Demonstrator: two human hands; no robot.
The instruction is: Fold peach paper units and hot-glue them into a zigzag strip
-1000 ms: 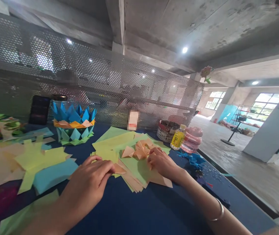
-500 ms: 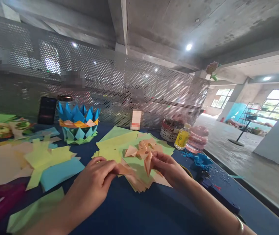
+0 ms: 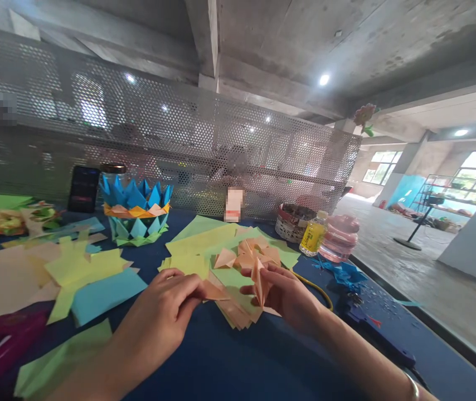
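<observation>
Here, between finger and thumb, the right hand (image 3: 294,292) holds folded paper (image 3: 258,279), the left hand (image 3: 173,303) peach paper (image 3: 215,291).

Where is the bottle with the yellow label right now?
The bottle with the yellow label stands right of centre in the head view, beyond the right hand, between the round basket and the pink container.

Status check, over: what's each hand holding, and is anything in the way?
Left hand holding peach paper. Right hand holding folded peach piece, roughly upright. Loose sheets between hands; no obvious obstruction.
</observation>
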